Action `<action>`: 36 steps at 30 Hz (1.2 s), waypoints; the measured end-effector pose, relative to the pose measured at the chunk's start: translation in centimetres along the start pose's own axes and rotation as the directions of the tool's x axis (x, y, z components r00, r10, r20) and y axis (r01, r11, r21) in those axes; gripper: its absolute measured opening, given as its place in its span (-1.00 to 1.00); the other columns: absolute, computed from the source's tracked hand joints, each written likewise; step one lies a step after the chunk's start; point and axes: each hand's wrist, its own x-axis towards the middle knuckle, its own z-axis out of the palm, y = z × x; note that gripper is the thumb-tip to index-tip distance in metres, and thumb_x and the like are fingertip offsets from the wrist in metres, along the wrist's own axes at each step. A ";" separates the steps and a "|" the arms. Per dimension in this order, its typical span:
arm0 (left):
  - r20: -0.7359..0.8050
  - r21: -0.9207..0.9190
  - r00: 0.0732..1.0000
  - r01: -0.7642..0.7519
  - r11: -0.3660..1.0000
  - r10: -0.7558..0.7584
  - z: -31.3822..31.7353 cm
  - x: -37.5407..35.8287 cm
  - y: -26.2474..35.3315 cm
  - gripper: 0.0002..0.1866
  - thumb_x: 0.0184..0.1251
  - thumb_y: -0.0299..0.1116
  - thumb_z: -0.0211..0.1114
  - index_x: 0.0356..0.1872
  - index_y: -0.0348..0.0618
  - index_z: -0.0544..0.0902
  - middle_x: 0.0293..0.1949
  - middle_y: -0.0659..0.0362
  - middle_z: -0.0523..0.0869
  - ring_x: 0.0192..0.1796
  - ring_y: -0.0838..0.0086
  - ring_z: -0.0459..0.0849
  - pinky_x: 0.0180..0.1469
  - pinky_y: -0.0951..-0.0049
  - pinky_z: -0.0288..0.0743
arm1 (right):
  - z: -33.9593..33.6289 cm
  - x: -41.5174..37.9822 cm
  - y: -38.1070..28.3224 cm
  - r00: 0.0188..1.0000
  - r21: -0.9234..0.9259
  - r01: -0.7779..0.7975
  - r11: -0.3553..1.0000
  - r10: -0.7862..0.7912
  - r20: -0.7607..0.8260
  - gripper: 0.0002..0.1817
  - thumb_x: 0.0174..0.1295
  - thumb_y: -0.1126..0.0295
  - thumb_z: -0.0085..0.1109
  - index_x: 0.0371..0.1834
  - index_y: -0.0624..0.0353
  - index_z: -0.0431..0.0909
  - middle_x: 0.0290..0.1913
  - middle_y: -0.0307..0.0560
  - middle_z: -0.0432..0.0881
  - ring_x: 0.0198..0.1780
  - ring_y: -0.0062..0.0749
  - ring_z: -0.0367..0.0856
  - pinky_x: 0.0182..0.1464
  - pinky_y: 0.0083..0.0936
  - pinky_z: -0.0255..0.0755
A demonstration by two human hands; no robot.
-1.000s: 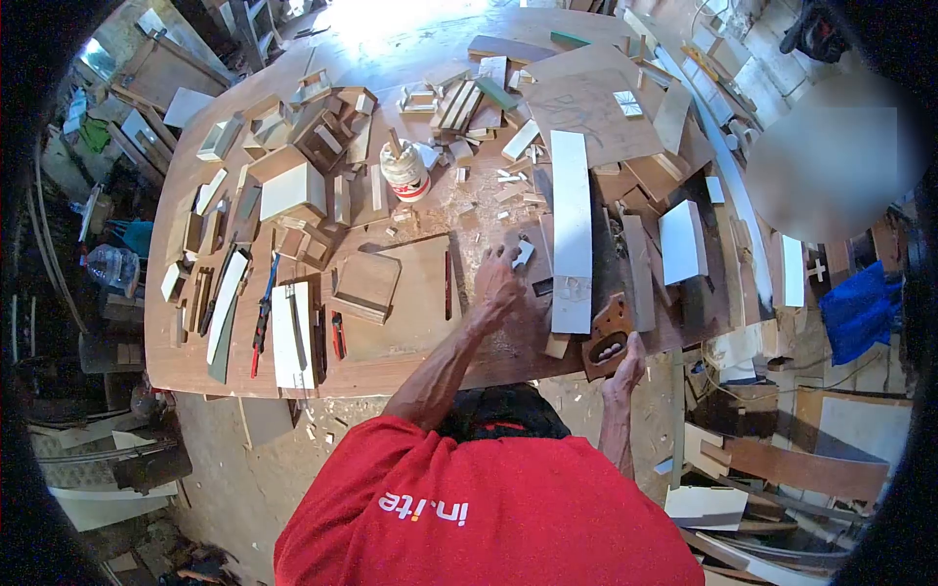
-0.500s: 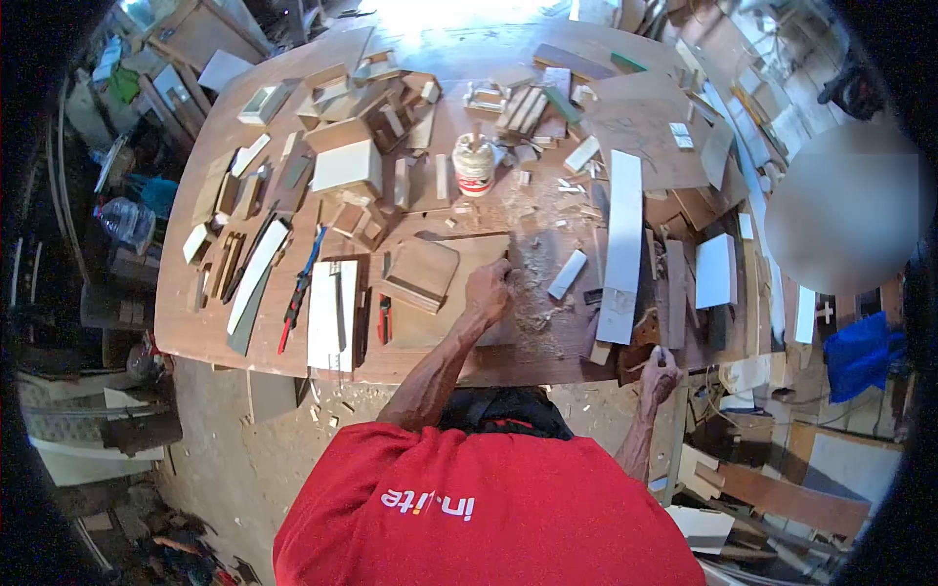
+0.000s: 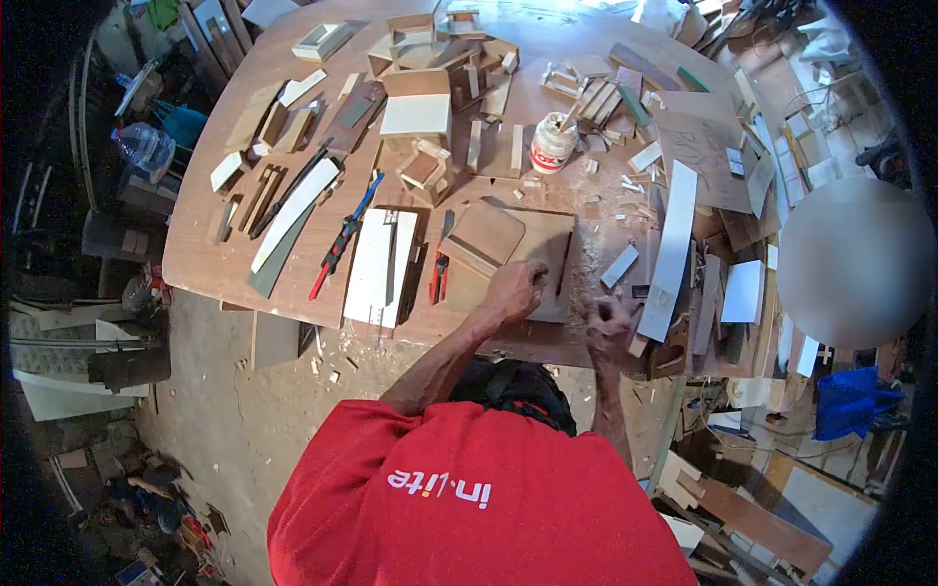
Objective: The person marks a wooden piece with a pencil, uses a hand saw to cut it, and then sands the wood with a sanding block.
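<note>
My left hand (image 3: 515, 290) rests with curled fingers over the front of a flat brown board (image 3: 543, 244). Whatever those fingers may hold is hidden. A smaller wooden piece with a raised edge (image 3: 486, 234) lies on that board, just beyond the hand. My right hand (image 3: 611, 317) hovers at the table's front edge, right of the board, its fingers pinched together. Anything in that pinch is too small to make out. Close to it lie a small white block (image 3: 619, 265) and a long white strip (image 3: 670, 259). A red-handled tool (image 3: 439, 276) is left of the board.
A glue jar (image 3: 553, 145) stands behind the board among shavings and scraps. Small wooden box frames (image 3: 426, 174) and a white-topped box (image 3: 415, 115) fill the back left. Pliers-like blue and red tool (image 3: 342, 239) and a white panel (image 3: 384, 269) lie left.
My right hand has moved left, from the table's right front edge toward the board. The left hand stays over the board. The whole view has shifted with my head.
</note>
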 end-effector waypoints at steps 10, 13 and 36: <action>-0.577 0.291 0.816 0.220 0.931 -0.013 -6.9 -8.4 -7.3 -0.62 0.03 -0.50 0.28 -0.04 -0.10 0.60 0.07 -0.05 0.48 0.11 -0.04 0.44 0.14 0.02 0.38 | 6.6 -2.9 -1.4 0.982 0.164 0.040 0.986 -0.070 0.178 -0.85 0.33 0.52 0.04 -0.18 0.34 0.60 -0.29 -0.06 0.73 -0.21 -0.46 0.70 -0.14 -0.50 0.57; -0.499 0.359 0.866 0.237 0.903 -0.029 -7.2 -8.6 -6.9 -0.66 0.07 -0.49 0.28 -0.06 -0.17 0.58 0.07 -0.05 0.46 0.17 -0.03 0.37 0.18 0.01 0.33 | 4.9 -3.2 -2.9 0.992 0.202 -0.038 0.979 0.013 0.124 -0.85 0.33 0.53 0.03 -0.21 0.33 0.61 -0.29 -0.10 0.74 -0.23 -0.48 0.70 -0.14 -0.52 0.56; 0.000 0.044 0.934 -0.357 0.933 0.358 6.0 3.4 4.9 -0.68 0.02 -0.41 0.35 -0.12 -0.10 0.61 0.02 0.00 0.53 0.11 -0.01 0.47 0.08 0.08 0.43 | -7.9 -1.1 5.6 0.857 -0.358 -0.271 0.893 0.054 -0.513 -0.64 0.22 0.18 0.29 -0.52 0.28 0.52 -0.51 0.04 0.66 -0.51 -0.24 0.63 -0.40 -0.28 0.44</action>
